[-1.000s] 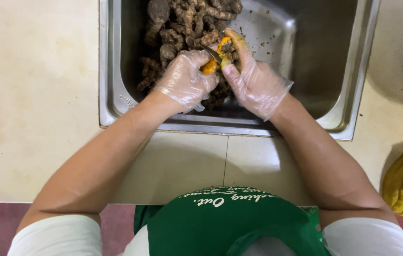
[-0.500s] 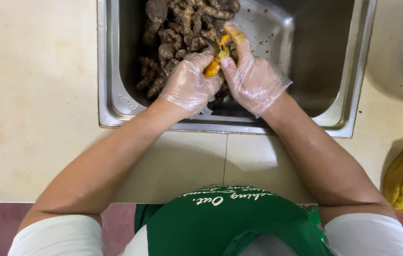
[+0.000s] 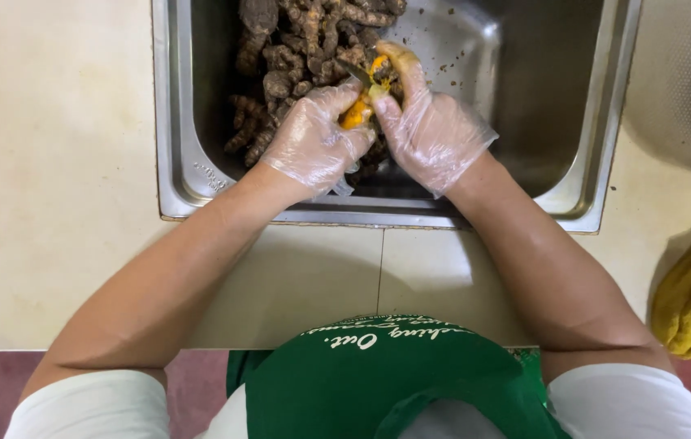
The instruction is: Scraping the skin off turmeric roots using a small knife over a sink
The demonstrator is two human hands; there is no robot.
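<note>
Orange peeled root [image 3: 356,112] sat clamped in your gloved left hand [image 3: 313,140], its fingers curled shut around it, above the steel sink [image 3: 581,191]. Your right hand [image 3: 431,130] pinched a small blade [image 3: 359,75] against the root, over the unpeeled brown roots [image 3: 280,73].

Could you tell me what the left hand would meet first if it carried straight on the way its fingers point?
Probably the right hand, just past the orange root that the left hand holds; depth is unclear.

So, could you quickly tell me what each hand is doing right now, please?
Left hand: gloved, closed around an orange root piece over the sink.
Right hand: gloved, closed, working a small blade against that root piece.
</note>
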